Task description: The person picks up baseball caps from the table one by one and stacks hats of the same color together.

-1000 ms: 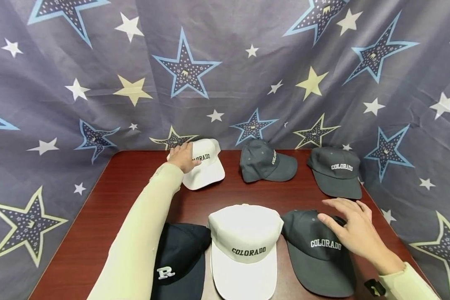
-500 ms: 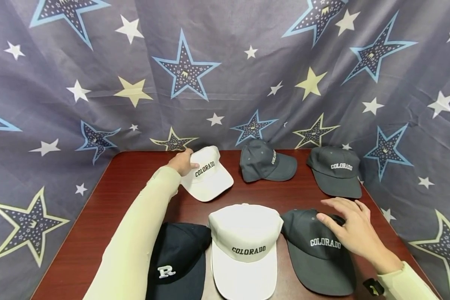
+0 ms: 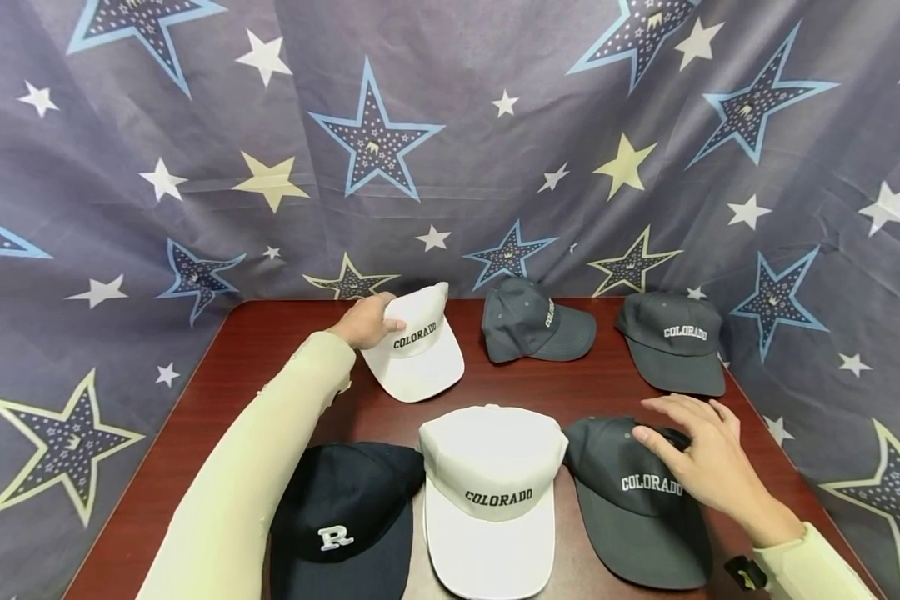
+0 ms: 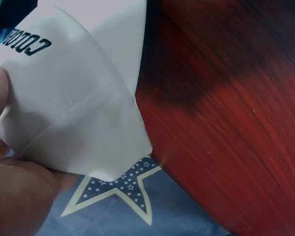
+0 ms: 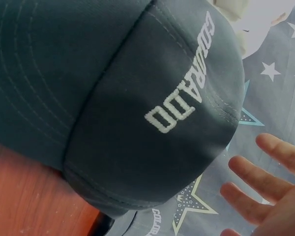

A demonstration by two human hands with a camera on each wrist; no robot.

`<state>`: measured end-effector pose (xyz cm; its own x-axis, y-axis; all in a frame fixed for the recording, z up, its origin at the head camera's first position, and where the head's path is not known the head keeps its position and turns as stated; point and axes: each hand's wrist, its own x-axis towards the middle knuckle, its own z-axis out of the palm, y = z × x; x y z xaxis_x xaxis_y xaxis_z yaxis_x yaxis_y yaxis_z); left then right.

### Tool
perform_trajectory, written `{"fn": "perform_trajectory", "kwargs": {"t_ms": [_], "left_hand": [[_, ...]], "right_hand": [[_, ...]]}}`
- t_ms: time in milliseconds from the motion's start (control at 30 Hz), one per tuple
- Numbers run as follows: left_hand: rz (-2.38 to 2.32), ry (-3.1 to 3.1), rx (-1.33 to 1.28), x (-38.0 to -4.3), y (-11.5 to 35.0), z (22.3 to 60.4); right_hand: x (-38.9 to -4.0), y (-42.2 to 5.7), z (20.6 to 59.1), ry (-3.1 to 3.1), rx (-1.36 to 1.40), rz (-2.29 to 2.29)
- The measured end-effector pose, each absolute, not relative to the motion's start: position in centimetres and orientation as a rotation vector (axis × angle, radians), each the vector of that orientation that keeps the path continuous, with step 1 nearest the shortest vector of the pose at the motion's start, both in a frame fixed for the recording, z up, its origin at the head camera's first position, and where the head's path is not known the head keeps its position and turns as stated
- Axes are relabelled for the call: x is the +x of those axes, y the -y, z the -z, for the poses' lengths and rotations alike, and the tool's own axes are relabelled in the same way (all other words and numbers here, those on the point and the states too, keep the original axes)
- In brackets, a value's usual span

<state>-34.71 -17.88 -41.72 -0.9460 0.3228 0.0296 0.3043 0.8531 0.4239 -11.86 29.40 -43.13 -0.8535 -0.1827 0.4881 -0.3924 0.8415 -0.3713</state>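
At the back left of the table, my left hand [image 3: 367,322] grips the crown of a white baseball cap [image 3: 420,360] lettered COLORADO. In the left wrist view the thumb lies on the front of this cap [image 4: 73,98], and the other fingers are behind it, mostly hidden. My right hand [image 3: 708,458] is held over a dark grey COLORADO cap [image 3: 637,533] at the front right, its fingers spread and holding nothing. The right wrist view shows those fingertips [image 5: 238,162] apart from the crown of that grey cap [image 5: 137,108].
A second white COLORADO cap [image 3: 487,542] stands front centre, beside a navy cap [image 3: 352,517] with an R. Two more dark grey caps, one turned sideways [image 3: 532,321] and one facing forward [image 3: 671,342], sit along the back. A star-patterned curtain [image 3: 450,150] hangs behind the reddish-brown table [image 3: 195,392].
My left hand has taken hold of the back white cap and shifted it slightly toward the front and right, its crown now tilted. The right hand has stayed nearly still.
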Motion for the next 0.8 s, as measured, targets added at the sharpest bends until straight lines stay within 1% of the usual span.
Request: {"fn": "perform_trajectory", "kwargs": {"t_ms": [300, 600, 800], "left_hand": [[-0.800, -3.025, 0.674, -33.2, 18.4, 40.2], [-0.889, -2.995, 0.804, -32.2, 18.3, 37.6], [-0.949, -2.964, 0.855, -30.9, 17.6, 35.2]], "right_hand": [[-11.7, -29.3, 43.2, 2.588, 0.434, -0.668], [-11.5, -29.2, 43.1, 2.589, 0.437, -0.682], [-11.5, -29.2, 43.1, 2.580, 0.449, -0.681]]}}
